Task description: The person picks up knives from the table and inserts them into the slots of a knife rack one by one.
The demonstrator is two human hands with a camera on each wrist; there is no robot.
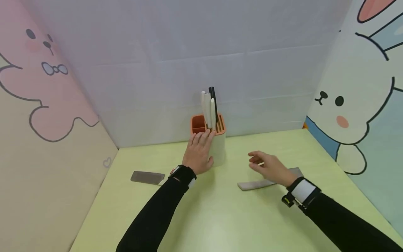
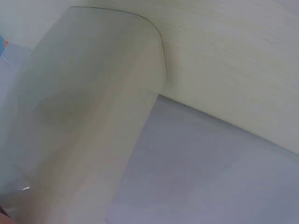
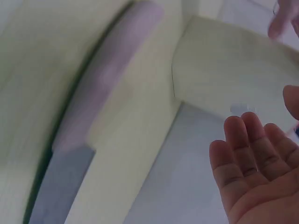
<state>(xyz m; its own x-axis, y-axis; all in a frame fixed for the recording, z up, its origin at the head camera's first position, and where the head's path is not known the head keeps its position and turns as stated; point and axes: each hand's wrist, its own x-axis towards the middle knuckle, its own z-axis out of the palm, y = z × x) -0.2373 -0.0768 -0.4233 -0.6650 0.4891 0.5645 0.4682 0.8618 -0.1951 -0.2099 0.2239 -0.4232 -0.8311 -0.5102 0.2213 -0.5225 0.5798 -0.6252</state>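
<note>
Left hand (image 1: 199,152): I am pressing straight fingers flat against the near wall of the knife block (image 1: 216,147), fingertips reaching its orange top beside the slotted handles. Right hand (image 1: 268,167): I am hovering relaxed, fingers apart, holding nothing, the knife (image 1: 256,184) lying just beneath my palm.

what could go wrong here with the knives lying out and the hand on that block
1. The left hand only rests flat on the knife block, which stands tall with handles sticking out the top; a push might tip it.
2. The right hand hovers open just above the knife on the table; reaching down carelessly might put fingers on the blade.
3. A cleaver lies close beside the left forearm, which might knock it.
</note>
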